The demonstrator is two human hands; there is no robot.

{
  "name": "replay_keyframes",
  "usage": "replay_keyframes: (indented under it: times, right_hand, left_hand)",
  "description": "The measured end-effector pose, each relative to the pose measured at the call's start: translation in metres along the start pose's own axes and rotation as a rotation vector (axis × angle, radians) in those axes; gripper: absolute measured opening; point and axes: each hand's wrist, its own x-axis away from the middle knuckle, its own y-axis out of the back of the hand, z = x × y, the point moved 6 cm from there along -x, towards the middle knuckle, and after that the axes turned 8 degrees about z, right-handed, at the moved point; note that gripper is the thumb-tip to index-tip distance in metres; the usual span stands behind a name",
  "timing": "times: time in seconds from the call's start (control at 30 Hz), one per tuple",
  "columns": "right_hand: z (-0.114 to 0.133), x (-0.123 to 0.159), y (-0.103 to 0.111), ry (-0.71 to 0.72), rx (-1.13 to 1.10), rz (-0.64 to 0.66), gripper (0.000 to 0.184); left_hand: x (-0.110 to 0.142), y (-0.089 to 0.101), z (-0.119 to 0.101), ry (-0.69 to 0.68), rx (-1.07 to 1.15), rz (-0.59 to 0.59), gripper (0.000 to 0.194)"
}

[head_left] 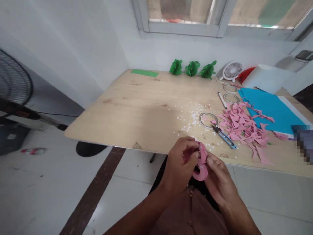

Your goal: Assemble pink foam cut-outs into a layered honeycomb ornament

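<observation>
A pale wooden table (132, 107) stands against a white wall (151, 49). Just over its near edge, the left hand (181, 161) pinches layered pink paper (201, 175) between thumb and bent fingers; the right hand (220, 178) has thumb and fingertips closed on the opposite edge, so the paper sits between both. Beyond lie blue-handled snips (226, 139), a tape ring (200, 119), white bits (194, 116) and, rightward, heaped pink offcuts (241, 122).

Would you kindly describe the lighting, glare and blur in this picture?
Head view: a soft shadow on the tabletop, left of the white scraps; pale glare on the floor; slight softness over the pink paper shape; coarse pixel blocks at the right edge.
</observation>
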Motion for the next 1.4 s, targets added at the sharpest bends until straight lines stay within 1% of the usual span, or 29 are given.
replay_keyframes:
  times: [0.1, 0.3, 0.43, 0.53, 0.6, 0.7, 0.83, 0.97, 1.07, 1.2, 1.4]
  right_hand:
    - [0.002, 0.001, -0.001, 0.017, 0.054, 0.020, 0.017]
    - [0.007, 0.004, 0.001, 0.070, 0.213, -0.006, 0.018]
    - [0.016, 0.007, 0.000, 0.150, 0.433, 0.009, 0.021]
    - [0.025, 0.008, -0.003, 0.183, 0.636, -0.001, 0.019]
    - [0.029, 0.008, -0.006, 0.183, 0.741, -0.010, 0.015]
    - [0.033, 0.008, -0.010, 0.196, 0.829, -0.010, 0.016]
    - [0.033, 0.009, -0.013, 0.217, 0.865, -0.005, 0.019]
    - [0.033, 0.010, -0.014, 0.246, 0.905, 0.006, 0.016]
    - [0.034, 0.011, -0.016, 0.295, 0.981, 0.016, 0.015]
    - [0.037, 0.015, -0.019, 0.366, 1.143, 0.013, 0.016]
    - [0.039, 0.020, -0.024, 0.468, 1.357, 0.032, 0.011]
  left_hand:
    - [0.001, -0.001, -0.003, -0.045, -0.048, -0.002, 0.019]
    - [0.002, -0.004, -0.007, -0.104, -0.190, 0.010, 0.021]
    - [0.003, -0.005, -0.010, -0.138, -0.282, 0.010, 0.019]
    - [0.004, -0.006, -0.011, -0.164, -0.337, 0.015, 0.018]
    - [0.005, -0.007, -0.012, -0.174, -0.346, 0.021, 0.018]
    - [0.005, -0.006, -0.011, -0.177, -0.340, 0.022, 0.018]
    - [0.006, -0.005, -0.010, -0.169, -0.344, 0.021, 0.017]
    - [0.006, -0.004, -0.011, -0.182, -0.370, 0.023, 0.015]
    - [0.007, -0.006, -0.012, -0.219, -0.410, 0.025, 0.013]
    - [0.008, -0.007, -0.011, -0.235, -0.453, 0.022, 0.014]
    - [0.009, -0.008, -0.009, -0.233, -0.424, 0.038, 0.016]
